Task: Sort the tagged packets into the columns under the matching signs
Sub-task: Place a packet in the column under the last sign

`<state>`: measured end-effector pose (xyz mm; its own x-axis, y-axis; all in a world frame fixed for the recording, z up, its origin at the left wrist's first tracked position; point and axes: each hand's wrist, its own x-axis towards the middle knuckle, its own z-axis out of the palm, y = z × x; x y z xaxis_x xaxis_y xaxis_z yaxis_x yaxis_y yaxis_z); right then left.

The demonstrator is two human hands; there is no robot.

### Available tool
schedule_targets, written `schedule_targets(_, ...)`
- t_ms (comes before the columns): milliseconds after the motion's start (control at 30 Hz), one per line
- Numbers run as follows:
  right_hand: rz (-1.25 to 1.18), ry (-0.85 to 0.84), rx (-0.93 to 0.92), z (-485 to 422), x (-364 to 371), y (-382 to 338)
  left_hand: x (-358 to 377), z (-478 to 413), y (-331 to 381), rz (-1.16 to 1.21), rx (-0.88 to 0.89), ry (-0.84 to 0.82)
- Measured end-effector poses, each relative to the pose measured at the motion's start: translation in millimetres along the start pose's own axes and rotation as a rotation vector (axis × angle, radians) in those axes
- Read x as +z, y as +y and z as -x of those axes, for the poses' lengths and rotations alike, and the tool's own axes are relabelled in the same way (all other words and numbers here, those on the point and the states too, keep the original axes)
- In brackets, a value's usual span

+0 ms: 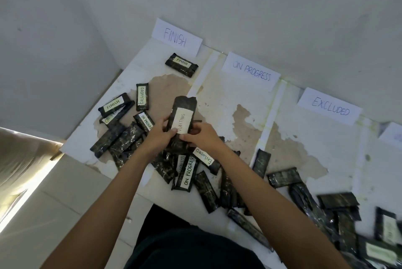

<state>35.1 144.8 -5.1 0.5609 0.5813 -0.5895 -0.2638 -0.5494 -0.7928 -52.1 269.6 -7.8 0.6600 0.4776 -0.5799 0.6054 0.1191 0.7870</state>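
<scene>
Two hands meet on one packet in the head view. The left hand [159,133] grips the lower left edge of the WAITING packet [183,116], fingers curled behind it and thumb on its face. The right hand [200,136] pinches the lower right edge, thumb at the foot of the white tag. The packet is held raised and roughly upright, tag toward the camera, above the heap of packets [121,140] on the board [239,99].

Bearings are taken from the held packet.
- The FINISH sign [177,37] stands at 12 o'clock, against the wall.
- The ON PROGRESS sign [251,72] is at 2 o'clock.
- The EXCLUDED sign [329,106] is at 3 o'clock.
- A fourth sign [392,136] is also at 3 o'clock, cut by the frame edge; its wording cannot be read.
- One sorted FINISH packet [181,64] lies at 12 o'clock, just below its sign.
- An EXCLUDED packet [142,97] lies at 10 o'clock.
- A second FINISH packet [114,104] is at 9 o'clock, resting on another packet.
- An ON PROGRESS packet [188,173] lies tag up in the heap at 6 o'clock.
- Just beside it, a near EXCLUDED packet [205,156] sits below the right wrist.
- Further dark packets trail toward 4 o'clock; they are blurred and most tags are unseen.

The board's white coating is peeled in brown patches, and pale strips divide the columns.
</scene>
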Motion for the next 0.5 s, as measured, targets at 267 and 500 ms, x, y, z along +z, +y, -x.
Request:
schedule_targets(267, 0.862, 0.304, -0.388, 70, -103, 22, 64, 20, 47, -0.246, 0.209, -0.302)
schedule_targets(500, 1.268, 0.256, -0.412, 123, -185, 59, 152, 39, 71, -0.476, 0.331, -0.593)
